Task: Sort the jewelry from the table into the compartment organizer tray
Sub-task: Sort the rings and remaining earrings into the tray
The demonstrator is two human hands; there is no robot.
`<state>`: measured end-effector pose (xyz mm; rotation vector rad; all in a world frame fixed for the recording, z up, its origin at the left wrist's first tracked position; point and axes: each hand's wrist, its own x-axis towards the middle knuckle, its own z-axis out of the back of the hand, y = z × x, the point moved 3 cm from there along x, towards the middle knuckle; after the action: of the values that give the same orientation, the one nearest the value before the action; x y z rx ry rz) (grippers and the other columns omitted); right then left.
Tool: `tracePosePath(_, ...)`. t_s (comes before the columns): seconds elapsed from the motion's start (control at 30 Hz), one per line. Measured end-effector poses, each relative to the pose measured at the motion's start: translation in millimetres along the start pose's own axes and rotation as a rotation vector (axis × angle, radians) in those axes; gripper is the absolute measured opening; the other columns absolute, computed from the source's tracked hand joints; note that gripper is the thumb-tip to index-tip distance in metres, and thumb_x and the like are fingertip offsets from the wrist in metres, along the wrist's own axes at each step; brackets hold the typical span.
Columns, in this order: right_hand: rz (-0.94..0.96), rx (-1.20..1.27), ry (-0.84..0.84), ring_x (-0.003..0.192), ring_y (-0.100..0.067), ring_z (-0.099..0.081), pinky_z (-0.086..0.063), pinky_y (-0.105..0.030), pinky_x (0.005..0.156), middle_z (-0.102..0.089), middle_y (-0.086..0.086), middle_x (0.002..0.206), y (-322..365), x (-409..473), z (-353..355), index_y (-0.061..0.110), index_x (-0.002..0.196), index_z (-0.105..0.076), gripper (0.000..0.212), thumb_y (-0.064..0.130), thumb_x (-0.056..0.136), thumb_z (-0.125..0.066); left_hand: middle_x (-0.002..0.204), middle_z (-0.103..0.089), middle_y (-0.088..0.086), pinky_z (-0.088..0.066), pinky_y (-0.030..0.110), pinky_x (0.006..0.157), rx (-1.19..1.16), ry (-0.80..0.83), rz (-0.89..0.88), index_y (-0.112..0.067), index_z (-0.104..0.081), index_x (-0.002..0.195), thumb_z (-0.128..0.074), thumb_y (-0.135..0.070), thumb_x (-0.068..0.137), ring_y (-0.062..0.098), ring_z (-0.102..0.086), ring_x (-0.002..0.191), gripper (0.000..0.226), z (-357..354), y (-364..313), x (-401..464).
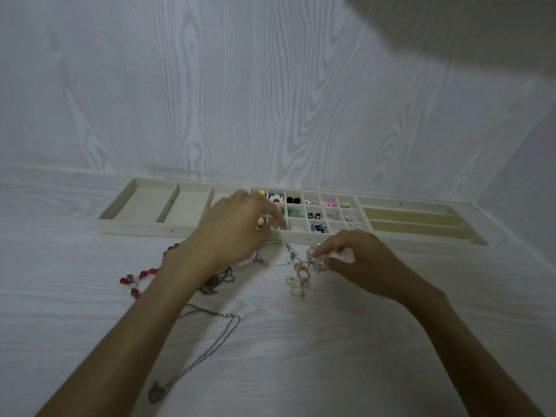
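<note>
Surface: white wood-grain tabletop [361, 341], wall of the same finish behind.
Organizer tray: pale compartment tray [421, 240] lies along the wall edge; long slots at its left and right ends, a grid of small cells in the middle.
Tray contents: several middle cells hold small pieces: black pair [293, 200], pink piece [328, 203], green pieces [296, 212], blue-white piece [317, 227]; others too small to tell.
Left hand: left hand [237, 228] over the front rail of the tray, fingers curled, pinching a small pale piece [261, 221] at the fingertips; kind of piece cannot be told.
Right hand: right hand [358, 260] low on the tabletop just before the tray, thumb and forefinger pinching at a small clear or pale item [317, 260]; detail blurred.
Unsorted jewelry: cluster of gold-tone rings [299, 276] just left of the right hand; red bead strand [138, 278] to the far left; dark chain [218, 281] beside the left wrist; silver chain necklace [210, 335] with a dark pendant [155, 392] nearest the camera.
</note>
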<state>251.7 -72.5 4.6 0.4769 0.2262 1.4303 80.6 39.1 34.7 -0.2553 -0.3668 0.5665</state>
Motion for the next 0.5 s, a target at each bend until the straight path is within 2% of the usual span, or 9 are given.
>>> tracePosePath(0.1,0.052,0.058,0.009,0.079,0.003,-0.051,-0.034,-0.010,0.068,-0.063,0.017,0.087,-6,-3,-19,0.032,0.097,-0.073,0.019,0.017,0.087,-0.065,0.118,-0.060,-0.008,-0.039,0.025,0.080,-0.032,0.102,0.045,-0.035,-0.064,0.114,-0.056,-0.019,0.091,0.012,-0.053,0.110,0.030,-32,-3,-18)
tracePosePath(0.17,0.090,0.033,-0.018,0.077,0.001,-0.048,-0.033,-0.015,0.067,-0.062,0.017,0.083,-8,-6,-28,0.036,0.096,-0.072,0.019,0.020,0.087,-0.066,0.111,-0.062,-0.010,-0.039,0.023,0.075,-0.066,0.142,0.075,-0.034,-0.065,0.113,-0.057,-0.025,0.091,0.010,-0.056,0.099,0.025,-47,-6,-23)
tracePosePath(0.23,0.132,0.010,-0.050,0.076,-0.002,-0.047,-0.033,-0.016,0.068,-0.064,0.014,0.083,-11,-8,-33,0.037,0.096,-0.073,0.019,0.022,0.085,-0.068,0.101,-0.061,-0.012,-0.039,0.023,0.072,-0.077,0.117,0.070,-0.033,-0.066,0.108,-0.057,-0.031,0.091,0.008,-0.053,0.088,0.020,-53,-10,-23)
tracePosePath(0.33,0.171,0.000,-0.058,0.081,-0.008,-0.045,-0.035,-0.019,0.071,-0.060,0.010,0.086,-10,-12,-33,0.038,0.097,-0.073,0.023,0.024,0.080,-0.073,0.081,-0.052,-0.019,-0.035,0.025,0.067,-0.086,0.008,0.042,-0.034,-0.068,0.100,-0.058,-0.032,0.091,0.005,-0.044,0.082,0.014,-52,-11,-22)
tracePosePath(0.4,0.194,-0.011,-0.076,0.082,-0.006,-0.044,-0.035,-0.018,0.072,-0.059,0.011,0.086,-9,-14,-34,0.037,0.096,-0.073,0.022,0.029,0.076,-0.076,0.081,-0.053,-0.019,-0.036,0.025,0.066,-0.120,-0.024,0.024,-0.037,-0.067,0.098,-0.060,-0.035,0.090,0.004,-0.044,0.080,0.011,-52,-11,-23)
tracePosePath(0.5,0.184,-0.028,-0.093,0.082,-0.007,-0.044,-0.036,-0.022,0.071,-0.060,0.010,0.084,-7,-14,-35,0.036,0.091,-0.074,0.017,0.036,0.074,-0.077,0.088,-0.060,-0.021,-0.039,0.024,0.067,-0.167,0.018,0.016,-0.041,-0.067,0.097,-0.061,-0.039,0.088,0.000,-0.049,0.079,0.011,-55,-12,-27)
